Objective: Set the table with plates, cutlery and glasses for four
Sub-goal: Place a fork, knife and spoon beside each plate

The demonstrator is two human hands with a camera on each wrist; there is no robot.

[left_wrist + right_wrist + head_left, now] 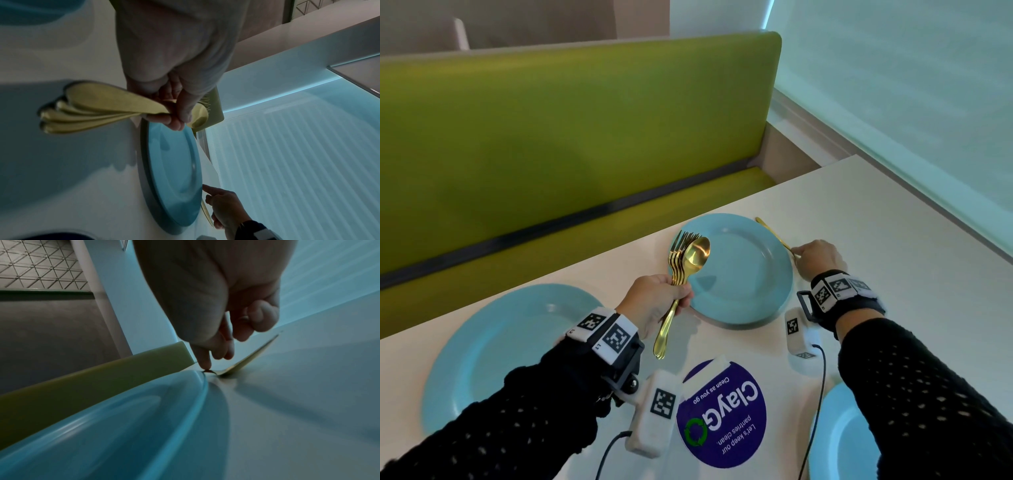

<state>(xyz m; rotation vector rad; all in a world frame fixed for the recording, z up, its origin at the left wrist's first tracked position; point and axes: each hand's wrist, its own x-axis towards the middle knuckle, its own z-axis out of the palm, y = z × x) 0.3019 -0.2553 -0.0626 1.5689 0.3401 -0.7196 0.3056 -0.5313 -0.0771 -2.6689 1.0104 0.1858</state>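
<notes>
My left hand [654,301] grips a bundle of gold forks and a spoon [688,260] by their handles, raised over the left rim of the far blue plate [743,274]. The left wrist view shows those handles [92,112] fanned out from my fist [174,65]. A gold knife [774,233] lies flat on the table right of that plate. My right hand [818,257] is at its near end. In the right wrist view the index finger [203,360] points down beside the knife [251,355] and the plate's rim [123,426], with the other fingers loosely curled.
A second blue plate [510,349] sits at the left and a third [846,438] at the near right edge. A round purple ClayGo sticker [722,414] marks the white table [893,240]. A green bench [551,137] runs along the far side, and a window blind [893,85] stands at the right.
</notes>
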